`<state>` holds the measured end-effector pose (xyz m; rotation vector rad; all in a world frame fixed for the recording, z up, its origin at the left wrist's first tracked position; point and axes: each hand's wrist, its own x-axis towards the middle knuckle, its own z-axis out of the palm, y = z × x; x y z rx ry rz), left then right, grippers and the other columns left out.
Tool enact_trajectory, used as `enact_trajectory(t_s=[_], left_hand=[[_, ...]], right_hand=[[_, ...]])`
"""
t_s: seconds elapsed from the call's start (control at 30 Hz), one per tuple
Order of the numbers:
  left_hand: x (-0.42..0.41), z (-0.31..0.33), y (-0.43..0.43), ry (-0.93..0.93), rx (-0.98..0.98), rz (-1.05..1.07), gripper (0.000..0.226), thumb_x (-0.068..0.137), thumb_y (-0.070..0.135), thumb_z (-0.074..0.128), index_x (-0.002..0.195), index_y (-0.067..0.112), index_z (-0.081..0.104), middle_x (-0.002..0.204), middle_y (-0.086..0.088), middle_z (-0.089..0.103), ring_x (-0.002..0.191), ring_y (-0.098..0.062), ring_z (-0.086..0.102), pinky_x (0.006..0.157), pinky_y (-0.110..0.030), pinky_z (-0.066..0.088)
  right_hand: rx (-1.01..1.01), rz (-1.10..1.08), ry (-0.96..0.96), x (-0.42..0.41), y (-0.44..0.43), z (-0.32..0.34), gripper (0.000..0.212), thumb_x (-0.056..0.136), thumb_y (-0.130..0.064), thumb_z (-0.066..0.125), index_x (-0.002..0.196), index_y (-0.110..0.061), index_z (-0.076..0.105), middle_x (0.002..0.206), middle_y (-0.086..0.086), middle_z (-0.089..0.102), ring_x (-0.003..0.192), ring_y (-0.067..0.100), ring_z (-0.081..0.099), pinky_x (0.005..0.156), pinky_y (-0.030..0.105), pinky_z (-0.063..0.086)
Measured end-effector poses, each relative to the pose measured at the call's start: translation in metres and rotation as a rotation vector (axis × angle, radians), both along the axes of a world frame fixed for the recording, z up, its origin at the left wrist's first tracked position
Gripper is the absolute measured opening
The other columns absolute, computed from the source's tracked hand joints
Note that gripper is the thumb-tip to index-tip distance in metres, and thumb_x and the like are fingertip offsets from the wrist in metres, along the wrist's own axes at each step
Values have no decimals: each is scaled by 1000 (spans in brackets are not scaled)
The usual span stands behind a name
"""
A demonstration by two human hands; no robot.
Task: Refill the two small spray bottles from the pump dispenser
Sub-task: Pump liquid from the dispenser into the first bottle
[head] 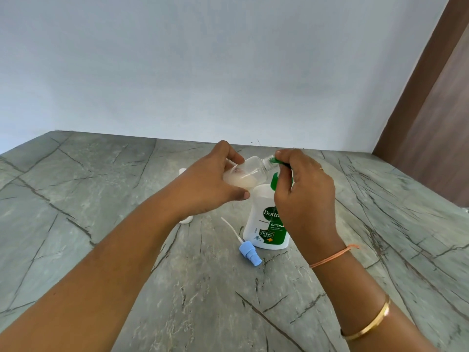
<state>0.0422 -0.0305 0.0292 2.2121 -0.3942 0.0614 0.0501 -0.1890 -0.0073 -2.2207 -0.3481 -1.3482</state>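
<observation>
My left hand (210, 181) grips a small clear spray bottle (250, 172), tilted almost sideways with its open neck toward the right. Whitish liquid lies in its lower part. My right hand (304, 196) rests on the green pump head (275, 179) of the white and green pump dispenser (264, 224), which stands on the table. The pump's nozzle meets the bottle's neck. A blue spray cap (250, 253) with a white dip tube lies on the table in front of the dispenser. A second small white object (185, 220) shows partly under my left wrist.
The grey stone-patterned table (127, 199) runs to a pale blue wall at the back. A brown wooden panel (431, 123) stands at the right. Another small white piece (182, 171) peeks out behind my left hand.
</observation>
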Motion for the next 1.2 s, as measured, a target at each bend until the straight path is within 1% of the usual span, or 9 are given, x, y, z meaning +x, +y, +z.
enact_trajectory(t_s=[0.13,0.27,0.4,0.53,0.63,0.73,0.93,1.03,1.2], left_hand=[[1,-3,4,22,-31,2,49,73,26,76,109,34,43,96,19,48,82,-1,54,64,-15,40],[2,-4,5,39,-6,-4,48,74,26,75,109,34,43,96,19,49,77,-1,55,59,-13,37],[1,-4,6,34,3,8,48,72,27,77,107,35,45,94,21,50,81,-1,55,61,-16,38],[1,-6,6,13,-10,15,47,70,29,78,105,36,46,97,20,53,83,2,54,62,-15,37],[0,-6,4,-8,-31,24,46,71,30,77,103,37,46,99,18,54,75,0,54,59,-14,35],[1,-6,3,-44,-37,31,46,70,30,77,103,36,46,100,18,54,82,0,53,60,-15,36],[2,-5,6,-30,-34,35,47,70,28,78,105,35,48,100,19,54,75,-1,54,60,-16,37],[1,-6,7,-19,-11,31,47,70,28,78,106,35,48,98,20,52,77,1,53,60,-15,36],[1,-6,6,-20,-3,35,48,70,28,78,106,35,48,98,20,52,77,0,54,60,-16,37]], right_hand=[[-10,4,-86,5,5,-9,25,82,-2,43,93,0,64,89,12,68,86,28,61,73,19,39],[-36,-2,-131,8,4,-17,25,83,0,43,94,2,65,91,13,67,89,28,62,77,21,43],[-8,0,-133,6,8,-19,27,84,-3,41,93,3,65,92,14,68,90,28,63,79,22,44],[-4,37,-72,3,4,-11,24,81,1,44,92,0,66,91,11,69,87,28,64,74,20,42],[-9,35,1,1,-2,1,21,79,1,50,91,-4,67,87,8,70,81,26,64,68,27,48],[-22,25,17,0,-3,6,19,79,-1,51,90,-6,66,83,8,70,77,26,65,63,32,53],[27,6,-49,3,5,-5,22,77,4,51,91,-2,67,87,9,70,82,26,65,69,16,41],[47,22,-77,5,6,-12,23,78,7,50,91,0,67,91,11,69,86,28,65,75,17,41],[33,37,-73,5,5,-13,24,81,2,46,92,0,67,92,11,69,88,28,65,77,16,41]])
